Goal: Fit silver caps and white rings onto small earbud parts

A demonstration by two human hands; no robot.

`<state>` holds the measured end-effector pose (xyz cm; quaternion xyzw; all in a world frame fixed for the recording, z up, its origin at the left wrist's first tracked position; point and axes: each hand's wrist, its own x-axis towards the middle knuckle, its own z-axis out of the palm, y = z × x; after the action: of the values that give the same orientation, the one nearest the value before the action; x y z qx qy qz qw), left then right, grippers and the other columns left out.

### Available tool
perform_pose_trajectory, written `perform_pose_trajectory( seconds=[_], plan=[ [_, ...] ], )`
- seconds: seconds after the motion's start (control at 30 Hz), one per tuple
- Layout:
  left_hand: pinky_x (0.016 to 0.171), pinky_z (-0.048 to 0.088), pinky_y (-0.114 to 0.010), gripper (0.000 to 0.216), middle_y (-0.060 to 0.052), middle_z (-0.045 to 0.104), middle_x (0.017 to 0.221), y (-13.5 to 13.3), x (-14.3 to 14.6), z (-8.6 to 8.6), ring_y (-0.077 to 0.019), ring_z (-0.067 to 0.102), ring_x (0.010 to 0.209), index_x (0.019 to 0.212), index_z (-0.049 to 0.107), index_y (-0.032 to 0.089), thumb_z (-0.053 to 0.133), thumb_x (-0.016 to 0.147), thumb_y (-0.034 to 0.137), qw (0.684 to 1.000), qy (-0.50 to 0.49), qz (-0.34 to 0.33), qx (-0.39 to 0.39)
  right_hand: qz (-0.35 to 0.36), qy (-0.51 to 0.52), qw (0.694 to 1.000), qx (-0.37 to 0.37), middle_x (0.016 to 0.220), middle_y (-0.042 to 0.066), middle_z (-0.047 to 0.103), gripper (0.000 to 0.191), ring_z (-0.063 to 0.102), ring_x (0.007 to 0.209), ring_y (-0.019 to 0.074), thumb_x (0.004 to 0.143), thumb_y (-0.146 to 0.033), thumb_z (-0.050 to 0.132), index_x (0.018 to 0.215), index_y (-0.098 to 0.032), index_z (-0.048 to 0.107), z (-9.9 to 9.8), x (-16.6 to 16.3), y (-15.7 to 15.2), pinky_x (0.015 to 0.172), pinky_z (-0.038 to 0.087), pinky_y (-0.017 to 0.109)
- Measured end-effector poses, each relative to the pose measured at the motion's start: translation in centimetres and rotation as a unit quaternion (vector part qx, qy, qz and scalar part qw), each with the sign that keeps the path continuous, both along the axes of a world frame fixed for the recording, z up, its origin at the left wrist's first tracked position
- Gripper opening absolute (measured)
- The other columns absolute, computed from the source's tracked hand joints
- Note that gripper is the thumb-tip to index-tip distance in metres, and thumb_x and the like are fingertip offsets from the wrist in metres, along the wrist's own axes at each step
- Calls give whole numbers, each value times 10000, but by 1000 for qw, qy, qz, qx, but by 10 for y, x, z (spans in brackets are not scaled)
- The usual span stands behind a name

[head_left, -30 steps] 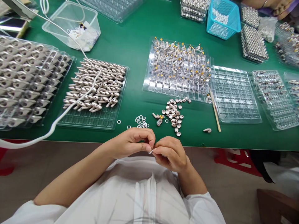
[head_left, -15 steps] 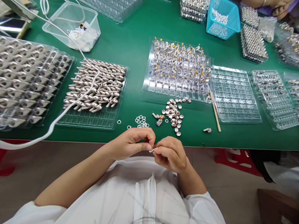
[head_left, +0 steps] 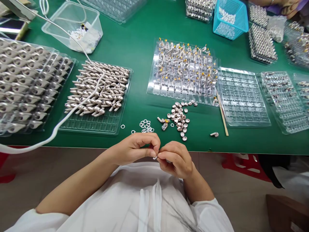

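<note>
At the near edge of the table (head_left: pixel 140 48), just off its rim and over the person's lap, the left hand (head_left: pixel 135 148) and the right hand (head_left: pixel 177 159) meet fingertip to fingertip. Both are pinched on a small white piece (head_left: pixel 155 157). Only a sliver of it shows between the thumbs, so its shape cannot be told.

The main risk is probably the drop. The piece is held off the table, so a slip of either pinch would likely send it onto the white shirt or the floor. So little of it is exposed that squeezing harder could also flick it out sideways.

Just beyond the knuckles, a cluster of loose rings (head_left: pixel 145 125) lies near the edge, with a pile of small caps (head_left: pixel 180 117) a little to its right. A forward sweep of a wrist could scatter either, and the rings could roll off.

On the left, a white cable (head_left: pixel 60 122) runs across the tray of shells (head_left: pixel 98 93) and off the near edge. A snag on the left forearm could drag it and knock shells out of their rows. The wooden stick (head_left: pixel 222 112) to the right seems well clear of both hands.
</note>
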<state>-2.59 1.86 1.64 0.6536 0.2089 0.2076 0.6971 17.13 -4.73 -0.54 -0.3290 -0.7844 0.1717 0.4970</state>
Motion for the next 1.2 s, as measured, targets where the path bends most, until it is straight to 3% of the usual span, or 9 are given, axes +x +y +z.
perform_pose_trajectory(
  seconds=[0.43,0.67,1.03,1.2],
  plan=[
    [731,461,-231,197,-43,594,827,2,1,0,-127,557,752,820,623,139,571,947,280,999,-6,-42,-14,-1,10,1000,-20,793,25,676,149,609,635,113,851,-157,628,967,-211,552,-2,-2,-2,564,528,239],
    [709,444,-229,244,-36,579,814,1,2,4,-122,536,729,810,575,148,516,973,319,999,9,-44,24,3,0,1000,-18,786,21,673,151,605,621,112,842,-151,618,958,-215,547,-4,-2,-2,555,515,239],
    [709,441,-237,203,-38,561,817,-1,0,-1,-127,513,740,826,554,153,495,979,274,999,7,-2,45,-39,-60,996,51,770,27,686,175,639,640,132,862,-144,592,1016,-199,530,-3,-2,-5,569,520,266],
    [709,449,-253,253,-48,551,809,-3,-2,-2,-142,506,745,816,541,156,479,983,336,998,15,29,57,-66,-73,993,60,788,27,688,220,641,639,143,850,-127,612,1034,-206,521,0,-3,-5,566,515,274]
  ],
)
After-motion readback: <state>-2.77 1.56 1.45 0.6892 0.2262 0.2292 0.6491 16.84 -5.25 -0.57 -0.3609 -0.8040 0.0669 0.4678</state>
